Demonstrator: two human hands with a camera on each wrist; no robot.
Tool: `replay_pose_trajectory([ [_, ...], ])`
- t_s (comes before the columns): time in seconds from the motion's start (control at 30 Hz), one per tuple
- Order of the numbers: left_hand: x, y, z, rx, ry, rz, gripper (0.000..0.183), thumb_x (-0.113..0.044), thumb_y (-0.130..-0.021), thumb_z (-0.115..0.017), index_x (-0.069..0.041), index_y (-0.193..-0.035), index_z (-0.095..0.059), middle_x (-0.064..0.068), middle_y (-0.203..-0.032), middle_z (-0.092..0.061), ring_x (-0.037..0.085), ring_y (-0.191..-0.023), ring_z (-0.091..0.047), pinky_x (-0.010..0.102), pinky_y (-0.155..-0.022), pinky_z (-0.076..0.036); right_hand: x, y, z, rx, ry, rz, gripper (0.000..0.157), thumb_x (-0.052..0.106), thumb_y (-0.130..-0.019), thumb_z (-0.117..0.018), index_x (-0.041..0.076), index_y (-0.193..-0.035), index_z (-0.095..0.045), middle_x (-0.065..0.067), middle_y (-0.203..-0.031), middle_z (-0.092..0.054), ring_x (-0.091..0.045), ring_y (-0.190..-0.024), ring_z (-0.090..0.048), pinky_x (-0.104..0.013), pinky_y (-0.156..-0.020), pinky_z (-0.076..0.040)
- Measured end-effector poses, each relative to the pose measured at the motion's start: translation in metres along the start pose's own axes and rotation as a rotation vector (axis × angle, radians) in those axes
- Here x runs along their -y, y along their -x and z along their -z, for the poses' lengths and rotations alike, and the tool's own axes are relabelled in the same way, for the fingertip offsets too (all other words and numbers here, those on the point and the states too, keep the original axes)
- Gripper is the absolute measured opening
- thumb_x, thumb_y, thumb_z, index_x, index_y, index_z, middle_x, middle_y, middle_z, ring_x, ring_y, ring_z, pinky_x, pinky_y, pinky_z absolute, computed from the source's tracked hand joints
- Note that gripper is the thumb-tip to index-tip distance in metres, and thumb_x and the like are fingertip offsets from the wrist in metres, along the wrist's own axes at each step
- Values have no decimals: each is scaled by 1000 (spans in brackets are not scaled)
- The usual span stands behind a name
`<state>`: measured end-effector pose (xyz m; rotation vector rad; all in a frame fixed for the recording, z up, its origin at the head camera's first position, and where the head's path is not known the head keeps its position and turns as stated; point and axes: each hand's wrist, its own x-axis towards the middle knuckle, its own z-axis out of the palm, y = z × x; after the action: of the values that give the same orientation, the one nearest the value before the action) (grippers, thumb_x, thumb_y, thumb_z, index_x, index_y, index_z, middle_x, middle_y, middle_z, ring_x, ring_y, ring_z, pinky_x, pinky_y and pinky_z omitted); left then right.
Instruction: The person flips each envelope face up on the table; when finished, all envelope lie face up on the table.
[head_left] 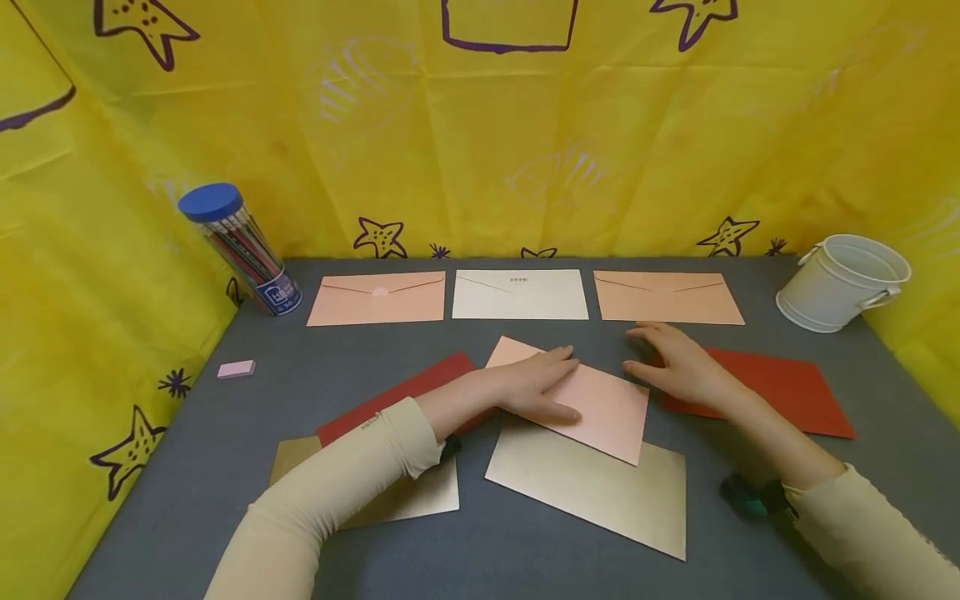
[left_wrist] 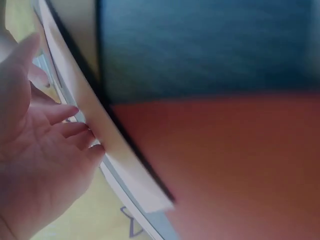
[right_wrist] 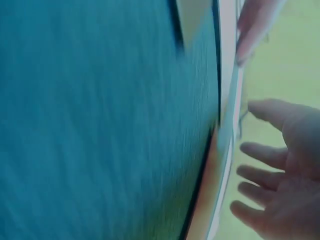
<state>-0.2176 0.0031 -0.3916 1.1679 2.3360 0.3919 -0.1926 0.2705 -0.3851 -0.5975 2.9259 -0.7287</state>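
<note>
My left hand (head_left: 536, 387) lies with spread fingers over a pink envelope (head_left: 607, 408) in the middle of the table. That envelope sits askew and overlaps a gold envelope (head_left: 600, 492) in front of it. Beneath my left forearm, a red envelope (head_left: 397, 394) partly covers another gold envelope (head_left: 420, 500). My right hand (head_left: 678, 367) is held with loosely bent fingers and nothing in them, over the left end of a second red envelope (head_left: 787, 387). The right wrist view also shows the fingers of this right hand (right_wrist: 275, 170) spread apart.
Along the back edge lie a pink envelope (head_left: 375, 308), a white envelope (head_left: 521, 300) and a peach envelope (head_left: 667, 304) in a row. A blue-lidded tub of pencils (head_left: 247, 250) stands back left, with a small pink eraser (head_left: 236, 369) nearby. A white bucket (head_left: 832, 287) is back right.
</note>
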Motion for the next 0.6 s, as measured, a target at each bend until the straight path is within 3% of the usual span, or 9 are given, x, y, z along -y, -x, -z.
replay_pose_trajectory([
  [0.2, 13, 28, -4, 29, -78, -21, 103, -63, -85, -62, -7, -157, -14, 11, -163, -3, 24, -149, 3, 38, -118, -1, 27, 9, -17, 152, -58, 84, 71, 47, -90, -66, 3, -143, -47, -22, -150, -38, -43, -136, -35, -64, -103, -32],
  [0.37, 24, 53, -6, 30, -128, 34, 107, -69, -81, -62, -15, -158, -10, 5, -164, 4, 26, -148, 12, 52, -115, 8, 41, 19, -24, 302, -50, 129, 95, 63, -81, -67, 12, -153, -33, -13, -159, -25, -38, -143, -23, -61, -107, -28],
  [0.47, 33, 67, -5, 13, -144, 61, 106, -70, -82, -60, -16, -158, -10, 5, -164, 5, 28, -148, 11, 53, -116, 4, 43, 22, -26, 330, -17, 145, 101, 64, -79, -69, 14, -155, -27, -10, -160, -20, -35, -144, -22, -58, -108, -30],
  [0.6, 43, 81, -3, -21, -158, 68, 100, -67, -85, -58, -14, -158, -14, 7, -163, -2, 27, -149, 4, 44, -118, -8, 42, 22, -27, 327, 31, 176, 99, 65, -79, -67, 16, -155, -28, -8, -161, -21, -33, -144, -24, -55, -108, -33],
])
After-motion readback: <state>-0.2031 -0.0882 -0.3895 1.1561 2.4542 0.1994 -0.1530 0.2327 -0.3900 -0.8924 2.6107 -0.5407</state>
